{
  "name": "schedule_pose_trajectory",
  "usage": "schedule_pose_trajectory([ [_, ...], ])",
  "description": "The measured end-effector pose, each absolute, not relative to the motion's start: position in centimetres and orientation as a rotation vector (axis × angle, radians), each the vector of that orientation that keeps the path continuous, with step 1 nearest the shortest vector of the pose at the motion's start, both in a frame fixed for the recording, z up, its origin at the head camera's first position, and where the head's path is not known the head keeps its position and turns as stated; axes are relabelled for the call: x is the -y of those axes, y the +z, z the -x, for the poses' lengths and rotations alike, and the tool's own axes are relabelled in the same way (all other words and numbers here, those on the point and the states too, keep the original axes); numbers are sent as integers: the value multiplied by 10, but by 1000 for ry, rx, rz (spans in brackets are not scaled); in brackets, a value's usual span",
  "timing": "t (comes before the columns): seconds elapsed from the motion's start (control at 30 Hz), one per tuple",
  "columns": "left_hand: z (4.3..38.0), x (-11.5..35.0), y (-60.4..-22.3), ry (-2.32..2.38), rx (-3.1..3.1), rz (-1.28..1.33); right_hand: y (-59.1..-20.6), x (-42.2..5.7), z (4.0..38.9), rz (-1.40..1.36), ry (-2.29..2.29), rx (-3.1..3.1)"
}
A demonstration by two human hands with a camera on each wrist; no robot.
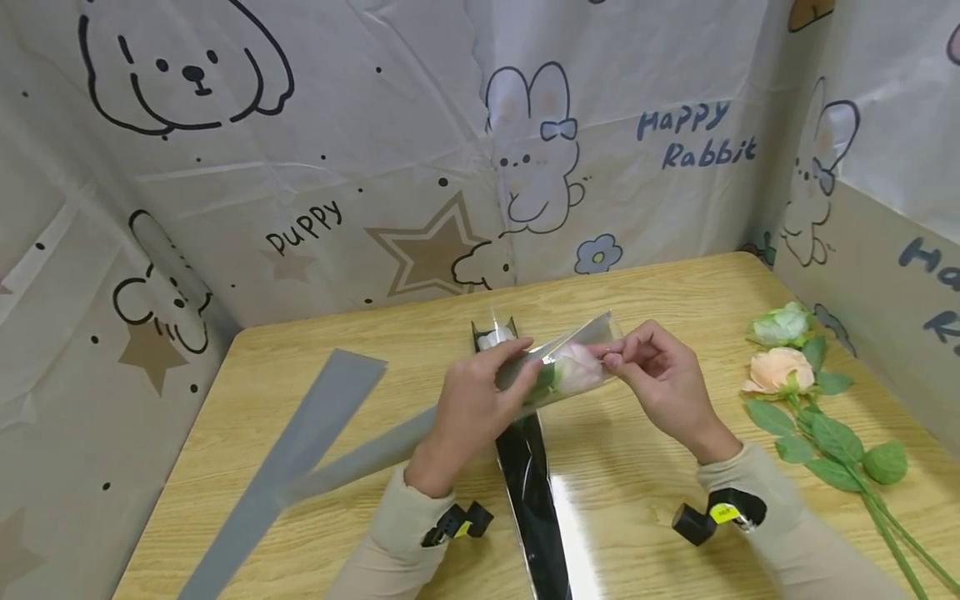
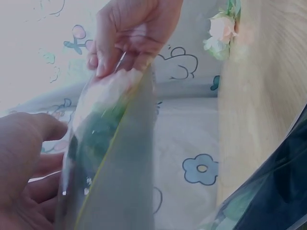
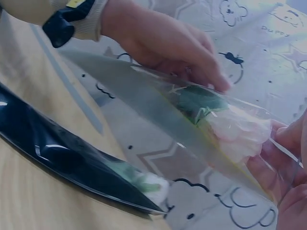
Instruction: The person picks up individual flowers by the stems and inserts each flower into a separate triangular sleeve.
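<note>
A pale pink artificial rose (image 1: 577, 368) with green leaves sits inside a clear-fronted grey flower sleeve (image 1: 382, 446), held tilted above the table. My left hand (image 1: 476, 404) grips the sleeve around its middle, just below the bloom. At the sleeve's open top, my right hand (image 1: 667, 379) pinches the clear film, with fingers close to the petals; the right wrist view shows the bloom (image 3: 240, 132) behind the film. Beneath, a black flower sleeve (image 1: 528, 492) lies on the table, a white flower (image 3: 156, 187) showing at its top end.
Another flat grey sleeve (image 1: 300, 433) lies at the left of the wooden table (image 1: 637, 500). To the right are loose stems with a peach rose (image 1: 780, 371) and a pale green-white rose (image 1: 783, 323). Cartoon-printed cloth (image 1: 420, 125) surrounds the table's back and sides.
</note>
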State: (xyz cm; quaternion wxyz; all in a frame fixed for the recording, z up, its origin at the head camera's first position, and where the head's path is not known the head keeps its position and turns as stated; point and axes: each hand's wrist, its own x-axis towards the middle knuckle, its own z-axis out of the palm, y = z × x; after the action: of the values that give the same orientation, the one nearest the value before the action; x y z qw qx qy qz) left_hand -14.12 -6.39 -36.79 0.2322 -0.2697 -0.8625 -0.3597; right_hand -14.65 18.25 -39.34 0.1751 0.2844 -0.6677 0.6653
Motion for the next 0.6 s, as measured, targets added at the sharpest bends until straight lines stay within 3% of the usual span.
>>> schedule_pose_trajectory([
  [0.27, 140, 67, -366, -989, 2469, 768, -382, -199, 150, -653, 1830, 1829],
  [0.6, 133, 55, -369, -1085, 2656, 824, -370, -221, 156, -670, 1849, 1718],
])
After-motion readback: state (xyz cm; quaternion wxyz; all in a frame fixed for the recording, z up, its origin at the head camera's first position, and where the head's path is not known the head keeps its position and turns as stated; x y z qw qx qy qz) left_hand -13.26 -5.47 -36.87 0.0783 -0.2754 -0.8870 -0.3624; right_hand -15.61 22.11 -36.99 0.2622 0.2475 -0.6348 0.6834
